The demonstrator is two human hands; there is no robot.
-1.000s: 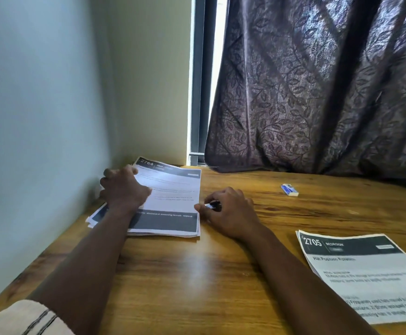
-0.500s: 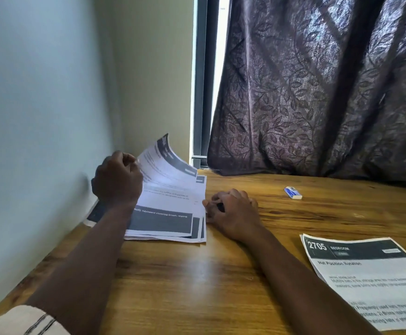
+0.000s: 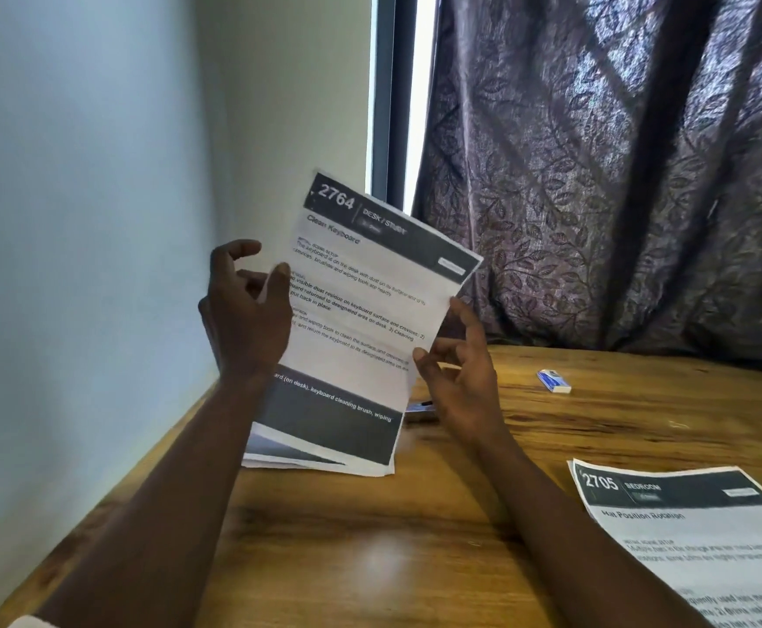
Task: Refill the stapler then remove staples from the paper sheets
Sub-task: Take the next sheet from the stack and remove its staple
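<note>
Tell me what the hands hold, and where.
Left hand grips the 2764 paper sheets at their left edge; right hand meets the right edge, grip unclear.

One view here, worn on the head, facing forward and down along both forearms. Close in: left hand (image 3: 247,319) and right hand (image 3: 460,383) mid-frame, sheets (image 3: 361,319) between their fingers (near enough to read the print); curtain (image 3: 619,174) beyond the fingertips, table (image 3: 370,559) beneath.

A wooden desk (image 3: 370,559) with dark grain stretched beneath the left hand (image 3: 245,319) and the right hand (image 3: 460,383). Beyond the right hand hung a dark purple, leaf-patterned curtain (image 3: 619,174). A pale wall (image 3: 75,219) stood left of the left hand, and a dark window frame (image 3: 385,106) rose behind it.
</note>
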